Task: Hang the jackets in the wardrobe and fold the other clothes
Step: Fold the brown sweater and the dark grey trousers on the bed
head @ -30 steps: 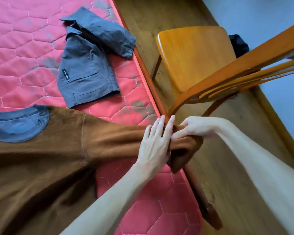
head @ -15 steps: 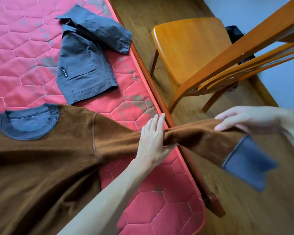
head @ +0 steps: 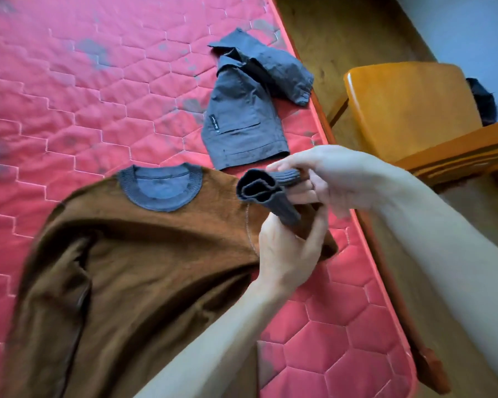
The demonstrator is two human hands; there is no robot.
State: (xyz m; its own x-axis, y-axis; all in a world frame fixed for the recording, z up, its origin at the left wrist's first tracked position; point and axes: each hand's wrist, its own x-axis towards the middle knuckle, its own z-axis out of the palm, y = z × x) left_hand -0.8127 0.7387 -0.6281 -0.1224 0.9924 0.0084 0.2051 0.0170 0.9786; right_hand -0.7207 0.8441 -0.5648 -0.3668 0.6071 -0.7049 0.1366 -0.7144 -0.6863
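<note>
Pink mattress (head: 98,110) fills my view, with a wooden chair (head: 408,110) off its right edge. The brown sweater (head: 156,268) lies spread at the near edge, laid out for folding. The grey jacket (head: 242,124) sits by the right edge, probably waiting for the wardrobe. My left hand (head: 285,254) clenches the sleeve by the shoulder seam, anchoring the fold. My right hand (head: 337,179) pinches the grey cuff (head: 259,191) above the shoulder, likely to lay the sleeve across.

Brown sweater (head: 144,254), lower left, with grey-blue ribbed collar (head: 160,186) and cuff (head: 268,193). Dark grey shirt (head: 247,116) at upper centre. Pink hexagon-quilted mattress (head: 84,110), grey-stained. Orange chair (head: 408,107) at right.
</note>
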